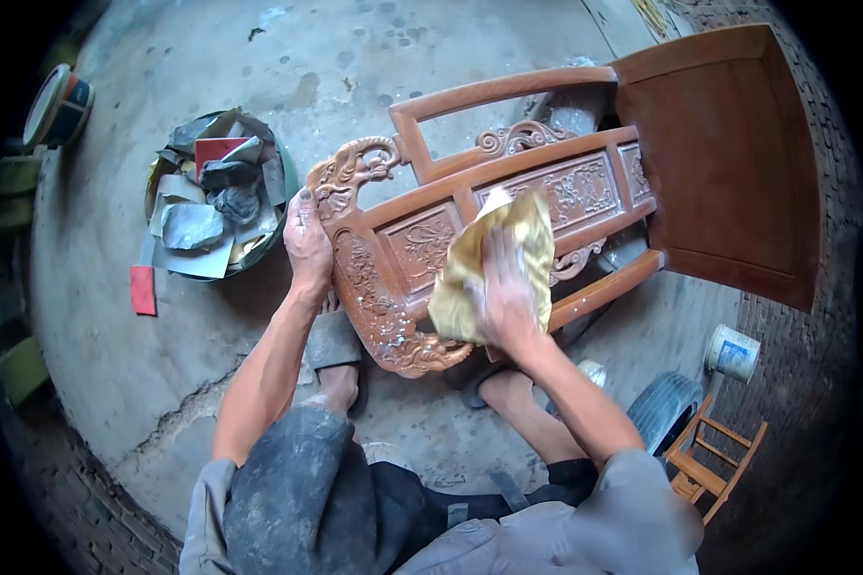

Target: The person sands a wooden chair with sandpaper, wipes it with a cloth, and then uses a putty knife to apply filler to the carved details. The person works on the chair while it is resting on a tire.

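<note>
The right hand (508, 292) lies flat, fingers extended, on a gold-coloured sheet (453, 290) over the near part of a carved wooden chair (573, 195), whose left end the left hand (308, 247) grasps, right of a round tub (287, 172).

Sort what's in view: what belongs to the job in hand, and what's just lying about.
In the job:
carved wooden chair, held at its carved end by the left hand
yellow sheet, pressed on it by the right hand

Lying about:
tyre
white tub
small wooden stool
red piece on the floor
basin of scraps, though possibly supplies
</note>
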`<action>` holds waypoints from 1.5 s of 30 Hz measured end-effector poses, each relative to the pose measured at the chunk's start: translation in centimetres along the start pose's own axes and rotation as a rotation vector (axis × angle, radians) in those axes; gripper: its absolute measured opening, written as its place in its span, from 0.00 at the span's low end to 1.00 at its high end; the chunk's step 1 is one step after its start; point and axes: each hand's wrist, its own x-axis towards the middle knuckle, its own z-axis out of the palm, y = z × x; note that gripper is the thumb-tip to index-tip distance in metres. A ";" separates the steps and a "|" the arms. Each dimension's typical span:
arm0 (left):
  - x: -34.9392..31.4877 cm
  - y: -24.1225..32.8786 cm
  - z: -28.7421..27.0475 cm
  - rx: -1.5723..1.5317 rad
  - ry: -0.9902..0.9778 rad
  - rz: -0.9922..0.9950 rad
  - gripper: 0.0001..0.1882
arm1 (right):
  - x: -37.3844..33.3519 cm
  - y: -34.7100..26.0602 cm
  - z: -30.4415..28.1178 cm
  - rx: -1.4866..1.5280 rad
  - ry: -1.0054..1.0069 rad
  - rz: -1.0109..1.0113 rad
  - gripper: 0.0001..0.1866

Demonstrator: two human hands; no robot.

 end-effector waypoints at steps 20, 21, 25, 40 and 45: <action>-1.2 0.9 0.3 -0.113 0.014 -0.065 0.24 | 2.3 -5.6 1.6 0.182 -0.119 -0.141 0.40; -0.9 1.8 0.7 -0.163 0.001 -0.069 0.24 | 4.5 -5.0 2.3 0.155 -0.025 -0.121 0.40; -0.3 0.8 0.6 -0.274 -0.022 -0.112 0.23 | 13.5 -4.1 3.3 0.100 0.163 -0.135 0.35; -2.2 -0.5 -2.7 -0.953 -0.233 -0.628 0.29 | 16.8 -10.5 7.3 0.043 0.160 -0.212 0.32; -3.8 -0.7 -3.1 -1.037 -0.214 -0.693 0.29 | 14.2 -11.7 3.9 0.052 0.044 -0.345 0.26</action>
